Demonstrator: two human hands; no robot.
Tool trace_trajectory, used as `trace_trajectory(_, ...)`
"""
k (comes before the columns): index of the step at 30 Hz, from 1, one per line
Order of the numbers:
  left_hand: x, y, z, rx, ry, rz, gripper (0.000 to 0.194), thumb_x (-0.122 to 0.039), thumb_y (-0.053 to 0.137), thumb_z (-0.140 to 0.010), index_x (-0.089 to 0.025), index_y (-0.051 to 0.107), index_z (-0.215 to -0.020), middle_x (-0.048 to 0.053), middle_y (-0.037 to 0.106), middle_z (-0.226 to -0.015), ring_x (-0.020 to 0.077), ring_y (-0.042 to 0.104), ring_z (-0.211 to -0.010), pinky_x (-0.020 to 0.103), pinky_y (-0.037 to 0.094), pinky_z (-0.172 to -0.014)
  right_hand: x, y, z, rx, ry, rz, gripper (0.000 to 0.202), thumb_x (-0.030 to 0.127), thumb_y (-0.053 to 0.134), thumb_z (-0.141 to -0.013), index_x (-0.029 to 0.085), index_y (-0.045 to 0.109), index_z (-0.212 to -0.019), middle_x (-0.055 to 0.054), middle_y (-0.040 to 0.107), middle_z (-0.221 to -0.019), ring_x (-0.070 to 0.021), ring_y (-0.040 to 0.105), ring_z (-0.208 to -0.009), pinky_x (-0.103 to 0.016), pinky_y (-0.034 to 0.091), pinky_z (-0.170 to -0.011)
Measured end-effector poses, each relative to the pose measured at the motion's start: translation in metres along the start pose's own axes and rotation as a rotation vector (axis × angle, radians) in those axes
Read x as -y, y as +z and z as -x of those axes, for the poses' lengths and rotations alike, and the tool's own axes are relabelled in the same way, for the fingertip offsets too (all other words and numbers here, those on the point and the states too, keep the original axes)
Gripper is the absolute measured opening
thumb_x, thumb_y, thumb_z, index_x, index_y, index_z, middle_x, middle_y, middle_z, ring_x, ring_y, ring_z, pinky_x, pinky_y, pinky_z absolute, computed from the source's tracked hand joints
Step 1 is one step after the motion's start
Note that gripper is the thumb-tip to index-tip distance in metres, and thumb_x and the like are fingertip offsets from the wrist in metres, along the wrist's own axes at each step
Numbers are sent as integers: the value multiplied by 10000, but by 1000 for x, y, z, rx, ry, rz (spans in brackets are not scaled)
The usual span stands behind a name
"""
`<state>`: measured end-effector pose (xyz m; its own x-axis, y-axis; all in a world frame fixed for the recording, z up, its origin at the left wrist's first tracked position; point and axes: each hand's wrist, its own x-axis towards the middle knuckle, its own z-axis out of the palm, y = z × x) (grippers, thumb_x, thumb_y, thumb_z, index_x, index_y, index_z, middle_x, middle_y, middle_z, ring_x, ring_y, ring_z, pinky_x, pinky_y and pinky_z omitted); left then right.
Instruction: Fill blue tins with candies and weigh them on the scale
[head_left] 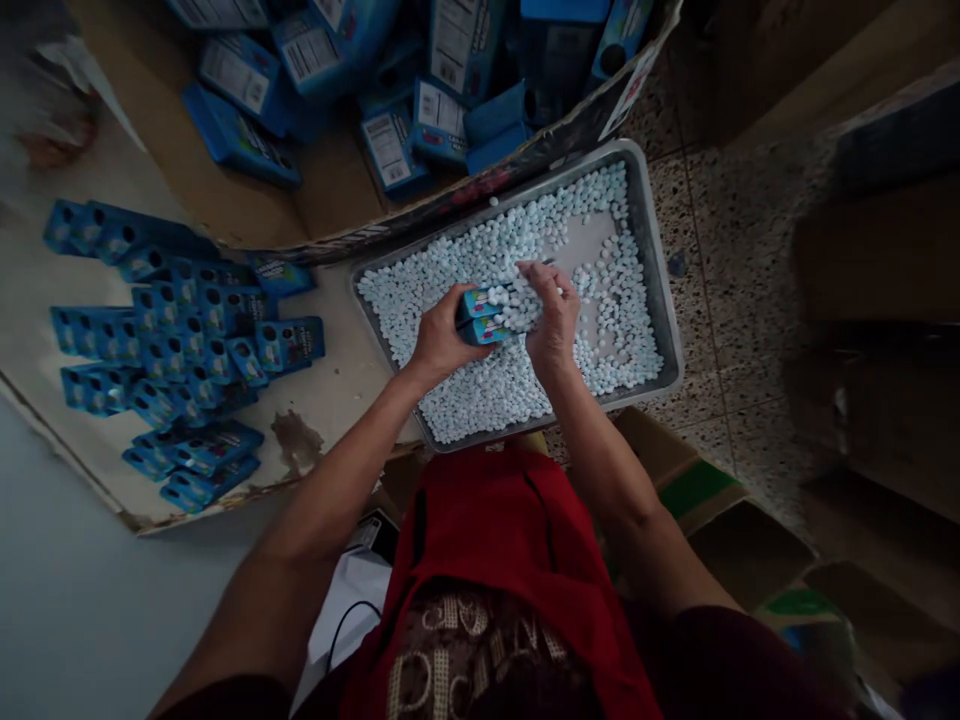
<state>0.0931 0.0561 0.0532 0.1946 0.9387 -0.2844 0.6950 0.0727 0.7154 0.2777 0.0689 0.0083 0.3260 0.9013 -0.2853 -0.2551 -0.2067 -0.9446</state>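
Small blue boxes (480, 330) are gripped in my left hand (442, 335) over a grey tray (670, 340) of small pale round candies (487, 390). At the boxes' right ends, my right hand (553, 315) is cupped with its fingers bent round a heap of the candies. Some candies lie against the box ends, between the two hands. How many boxes my left hand holds is partly hidden by its fingers and the candies.
Many blue boxes (184, 345) stand in rows on the pale table (367, 350) at left. A large cardboard carton (330, 195) with more blue boxes borders the tray's far side. Open cartons (742, 540) sit at lower right, beside the speckled floor (697, 260).
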Motion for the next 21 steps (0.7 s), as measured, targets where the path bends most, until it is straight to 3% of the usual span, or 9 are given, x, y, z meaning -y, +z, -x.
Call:
trace_trajectory(4, 45, 22, 26, -252, 167, 295, 837, -480, 1057, -739, -254, 610, -1409, 101, 792, -1416, 318, 811, -1254, 435, 682, -1074, 50, 17, 31, 92, 239, -294, 423, 694, 806, -956, 282, 847, -1047, -51, 848, -1181, -318, 827, -1203, -529, 685, -1091)
trace_trajectory(8, 58, 38, 35, -284, 175, 304, 816, -482, 1072, -715, -268, 648, -1378, 94, 816, -1330, 333, 828, -1217, 455, 700, -1050, 76, 33, 51, 168, 153, -286, 434, 719, 746, -993, 295, 835, -1000, -39, 849, -1187, -288, 822, -1162, -505, 689, -1061)
trace_trajectory(12, 57, 33, 40, -342, 183, 244, 749, -372, 1022, -782, -275, 635, -1416, 99, 790, -1420, 338, 782, -1355, 502, 623, -1226, 79, 40, 56, 214, -4, -196, 484, 767, 683, -1019, 300, 792, -963, -44, 833, -1186, -314, 781, -1252, -558, 655, -1113)
trace_trajectory(15, 60, 28, 44, -350, 221, 236, 722, -333, 987, -818, -284, 626, -1440, 88, 785, -1433, 321, 778, -1360, 493, 617, -1235, 73, 43, 56, 285, -96, -145, 497, 765, 611, -1075, 306, 785, -995, -44, 824, -1208, -312, 769, -1281, -576, 617, -1178)
trace_trajectory(21, 67, 37, 42, -369, 295, 304, 651, -513, 906, -958, -227, 619, -1467, 103, 759, -1474, 324, 732, -1447, 503, 609, -1230, 56, 49, 67, 363, -333, -70, 422, 556, 512, -1192, 329, 860, -1114, -9, 844, -1290, -266, 758, -1313, -537, 548, -1267)
